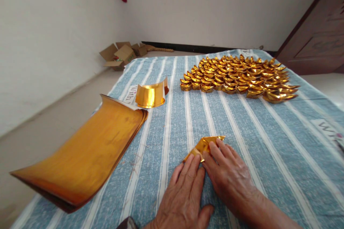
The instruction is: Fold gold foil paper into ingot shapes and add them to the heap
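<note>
Fingertips (212, 146) of right hand (228, 175) press flat on gold foil sheet (203, 145), half-folded on striped blue cloth (242, 121); left hand (185, 189) flat, fingers extended, pinning near corner. Best keep edges aligned, crease firmly. Open cardboard boxes (119, 55) by wall: contents unclear. Folded gold ingots (239, 75) massed beyond; foil stack (86, 154) left.

Glossy gold foil paper (204, 146) (mirror-smooth) lies on matt woven striped cloth (242, 128).

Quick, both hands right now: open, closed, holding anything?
Left hand: open, flat, fingers pressing the near edge of the gold paper piece.
Right hand: open, fingers pressing down on the same piece; no closed grip.
</note>
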A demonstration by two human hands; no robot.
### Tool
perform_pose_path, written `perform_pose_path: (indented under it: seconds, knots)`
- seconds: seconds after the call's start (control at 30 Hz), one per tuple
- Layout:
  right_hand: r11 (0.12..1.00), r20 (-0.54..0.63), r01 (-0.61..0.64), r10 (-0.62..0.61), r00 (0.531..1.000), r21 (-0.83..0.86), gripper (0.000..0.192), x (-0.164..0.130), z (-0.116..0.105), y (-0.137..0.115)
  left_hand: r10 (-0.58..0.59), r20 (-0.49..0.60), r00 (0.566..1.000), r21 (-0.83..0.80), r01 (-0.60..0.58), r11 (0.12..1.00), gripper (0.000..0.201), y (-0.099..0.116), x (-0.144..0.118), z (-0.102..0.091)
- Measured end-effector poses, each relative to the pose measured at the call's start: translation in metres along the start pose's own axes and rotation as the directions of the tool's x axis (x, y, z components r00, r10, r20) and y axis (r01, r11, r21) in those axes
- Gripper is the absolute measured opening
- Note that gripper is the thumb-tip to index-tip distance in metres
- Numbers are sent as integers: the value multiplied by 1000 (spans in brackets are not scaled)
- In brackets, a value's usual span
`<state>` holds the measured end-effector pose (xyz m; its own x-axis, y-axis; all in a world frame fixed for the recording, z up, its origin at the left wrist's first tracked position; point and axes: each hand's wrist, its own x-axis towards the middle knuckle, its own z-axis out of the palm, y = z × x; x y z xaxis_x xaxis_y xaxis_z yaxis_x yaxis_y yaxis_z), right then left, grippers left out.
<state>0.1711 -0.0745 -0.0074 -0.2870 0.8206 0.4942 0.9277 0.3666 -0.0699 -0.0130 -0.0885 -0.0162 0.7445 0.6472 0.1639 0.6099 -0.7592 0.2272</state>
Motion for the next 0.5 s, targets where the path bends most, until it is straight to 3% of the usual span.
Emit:
perform_pose_path:
  seconds: [0.2,0.5]
  knots:
    - [1000,1,1,-1,1000,11,23,0,0,0,-18,-62,998,0,18,1000,79,-1,-3,17]
    - [1000,7,-6,6,1000,25,24,1,-1,1,-27,-51,998,-25,26,999,78,-2,-5,18]
